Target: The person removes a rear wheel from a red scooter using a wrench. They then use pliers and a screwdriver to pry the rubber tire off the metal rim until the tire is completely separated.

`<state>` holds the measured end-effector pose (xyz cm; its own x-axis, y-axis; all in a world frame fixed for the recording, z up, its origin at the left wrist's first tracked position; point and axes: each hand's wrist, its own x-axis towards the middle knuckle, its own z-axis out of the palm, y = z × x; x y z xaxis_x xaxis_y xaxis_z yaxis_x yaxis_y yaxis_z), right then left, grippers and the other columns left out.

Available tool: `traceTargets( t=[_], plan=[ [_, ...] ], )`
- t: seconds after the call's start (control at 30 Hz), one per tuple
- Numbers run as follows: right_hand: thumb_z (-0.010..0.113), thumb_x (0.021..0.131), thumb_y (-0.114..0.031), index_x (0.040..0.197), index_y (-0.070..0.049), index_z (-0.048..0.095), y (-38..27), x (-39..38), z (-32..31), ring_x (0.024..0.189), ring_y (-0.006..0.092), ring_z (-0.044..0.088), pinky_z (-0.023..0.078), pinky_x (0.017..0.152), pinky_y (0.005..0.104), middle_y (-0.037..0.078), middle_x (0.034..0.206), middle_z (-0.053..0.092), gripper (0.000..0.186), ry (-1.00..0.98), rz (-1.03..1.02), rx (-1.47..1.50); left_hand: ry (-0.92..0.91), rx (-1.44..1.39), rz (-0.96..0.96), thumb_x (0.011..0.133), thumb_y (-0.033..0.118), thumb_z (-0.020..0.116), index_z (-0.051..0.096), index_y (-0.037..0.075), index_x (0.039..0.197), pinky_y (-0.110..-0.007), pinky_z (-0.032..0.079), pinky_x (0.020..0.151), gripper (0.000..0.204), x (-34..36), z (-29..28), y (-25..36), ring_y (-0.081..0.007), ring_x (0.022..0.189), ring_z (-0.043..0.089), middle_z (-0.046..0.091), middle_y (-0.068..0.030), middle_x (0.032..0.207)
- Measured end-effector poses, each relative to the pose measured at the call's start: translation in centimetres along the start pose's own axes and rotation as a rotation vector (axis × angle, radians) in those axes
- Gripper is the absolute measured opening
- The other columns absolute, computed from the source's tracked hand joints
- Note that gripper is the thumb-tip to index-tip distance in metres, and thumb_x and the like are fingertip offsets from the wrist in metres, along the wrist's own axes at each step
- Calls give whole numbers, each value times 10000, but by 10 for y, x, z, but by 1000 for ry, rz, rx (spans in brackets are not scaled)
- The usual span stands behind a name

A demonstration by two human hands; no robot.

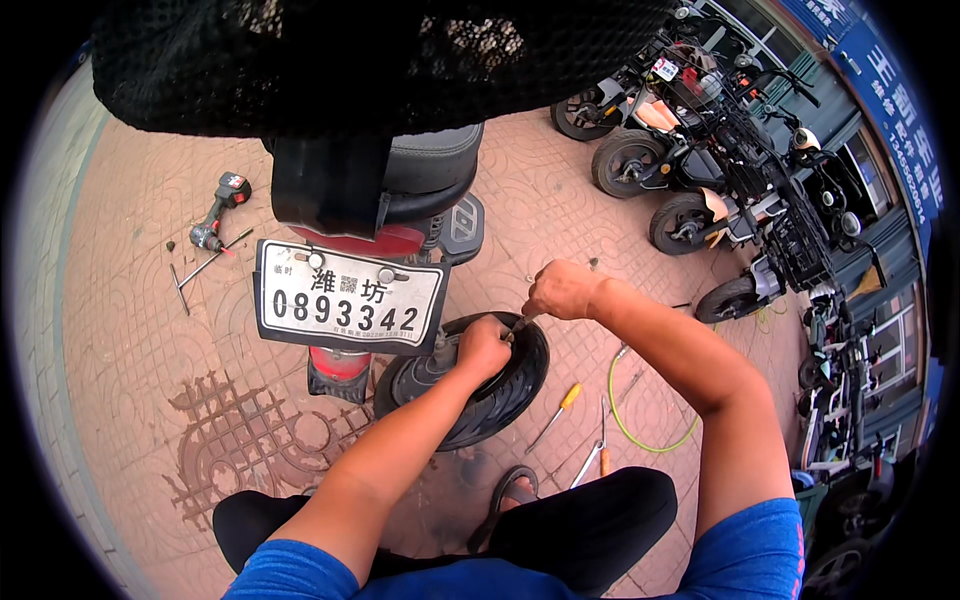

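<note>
The rear wheel's black tire belongs to a parked scooter whose grey seat and white plate are in front of me. At the wheel's upper right part, my left hand is closed, its fingertips against the inside of the tire; what they grip is hidden. My right hand is closed in a pinch just beyond the tire's right edge. A thin, short piece shows below its fingers, too small to name. Both forearms reach in from the lower edge.
On the paving to the right lie a yellow-handled screwdriver, an orange-handled tool and a yellow-green hose. A cordless drill and a T-handle wrench lie left. Several scooters stand at the far right. Dark mesh covers the top.
</note>
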<state>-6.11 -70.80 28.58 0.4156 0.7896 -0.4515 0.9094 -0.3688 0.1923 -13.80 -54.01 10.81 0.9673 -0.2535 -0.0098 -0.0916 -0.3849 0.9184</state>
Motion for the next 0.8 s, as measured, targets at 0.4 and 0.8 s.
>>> traceTargets(
  t=[0.4,0.8],
  plan=[
    [676,903,-140,1069,-268,869,-3,-2,-4,874,334,772,614,751,451,80,874,793,284,1,6,-7,-10,-11,-8,829,120,751,843,51,930,-503,563,897,153,-1,-5,4,-423,1018,733,765,-217,1043],
    [694,884,-142,1045,-263,862,1,-1,4,842,336,768,608,727,456,73,873,796,262,65,-42,14,28,6,18,831,138,742,827,12,931,-519,559,896,182,1,1,-1,-454,1026,726,756,-251,1047]
  ],
)
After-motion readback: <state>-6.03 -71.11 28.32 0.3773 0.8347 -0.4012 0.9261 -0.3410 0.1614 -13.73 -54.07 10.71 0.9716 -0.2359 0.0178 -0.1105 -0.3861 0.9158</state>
